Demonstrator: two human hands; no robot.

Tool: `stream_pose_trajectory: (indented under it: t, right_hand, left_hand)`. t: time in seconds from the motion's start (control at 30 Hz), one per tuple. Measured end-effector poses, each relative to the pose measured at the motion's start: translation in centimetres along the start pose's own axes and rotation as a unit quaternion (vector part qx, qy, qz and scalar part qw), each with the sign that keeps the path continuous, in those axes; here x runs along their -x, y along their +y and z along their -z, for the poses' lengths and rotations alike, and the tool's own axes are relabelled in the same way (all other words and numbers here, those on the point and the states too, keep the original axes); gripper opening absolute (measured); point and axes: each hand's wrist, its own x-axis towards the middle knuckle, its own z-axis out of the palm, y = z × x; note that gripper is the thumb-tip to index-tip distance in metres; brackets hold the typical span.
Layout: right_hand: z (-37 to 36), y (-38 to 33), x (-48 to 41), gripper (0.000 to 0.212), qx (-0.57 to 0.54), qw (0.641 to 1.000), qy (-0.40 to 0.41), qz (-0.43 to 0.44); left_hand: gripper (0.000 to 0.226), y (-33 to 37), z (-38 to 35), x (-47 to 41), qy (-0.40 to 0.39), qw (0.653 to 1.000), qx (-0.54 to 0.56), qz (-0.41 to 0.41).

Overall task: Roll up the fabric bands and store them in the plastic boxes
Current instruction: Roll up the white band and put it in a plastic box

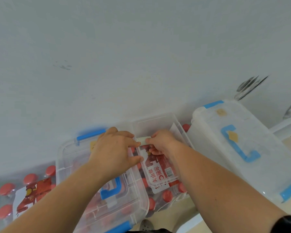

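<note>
A small whitish roll of fabric band (143, 140) is held between both hands above the open clear plastic box (158, 121) in the middle. My left hand (114, 148) pinches its left end with fingers and thumb. My right hand (160, 142) pinches the right end, and a short white tail of the band (144, 154) hangs below it. The inside of the open box shows only the printed pack underneath through its clear bottom.
A closed clear box with blue latches and handle (94, 185) sits at the left under my left forearm. A second closed box with a blue handle (238, 145) stands at the right. Packs of red-capped bottles (30, 179) lie beneath the boxes. A white wall rises behind.
</note>
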Motion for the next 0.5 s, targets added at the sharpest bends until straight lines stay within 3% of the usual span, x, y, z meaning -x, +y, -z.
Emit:
stream_pose_trajectory:
  t: [0.23, 0.4, 0.5]
  right_hand:
    - [-0.6, -0.1, -0.3, 0.011, 0.013, 0.999, 0.024, 0.024]
    - [0.1, -0.3, 1.0, 0.004, 0.001, 1.000, -0.024, -0.004]
    - [0.5, -0.1, 1.7, 0.017, 0.017, 0.999, -0.028, -0.001]
  left_hand:
    - [0.053, -0.2, -0.2, 0.0, 0.006, 1.000, 0.011, 0.007]
    - [0.053, -0.2, -0.2, 0.0, 0.006, 1.000, 0.009, 0.008]
    - [0.053, -0.1, -0.2, 0.1, 0.005, 1.000, 0.008, 0.010]
